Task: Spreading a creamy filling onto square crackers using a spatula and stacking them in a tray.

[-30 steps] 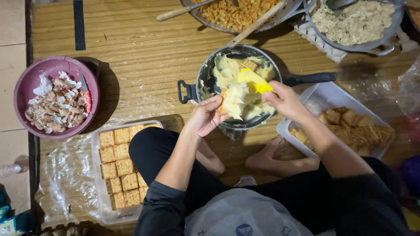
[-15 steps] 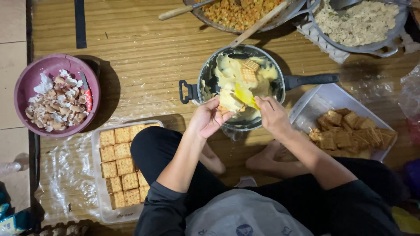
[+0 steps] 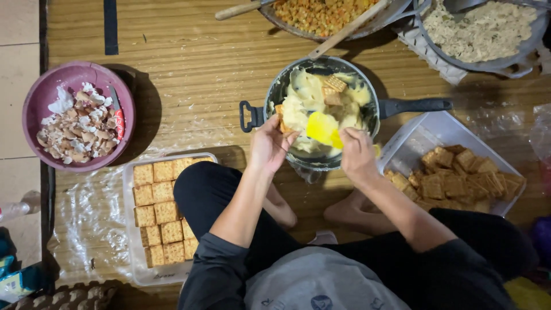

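Observation:
My left hand holds a square cracker at the near left rim of a dark pan filled with pale yellow cream. My right hand grips a yellow spatula whose blade rests over the cream, close to the cracker. A couple of crackers lie in the cream at the far side of the pan. The pan's black handle points right.
A clear tray of neatly laid crackers sits left of my knee. A white tray of loose crackers lies at right. A purple bowl of eggshells stands far left. Two big bowls of food are beyond the pan.
Both hands have dropped from above the pan's middle to its near rim. The cream-covered piece I held up is gone from view; the spatula now lies flatter over the cream.

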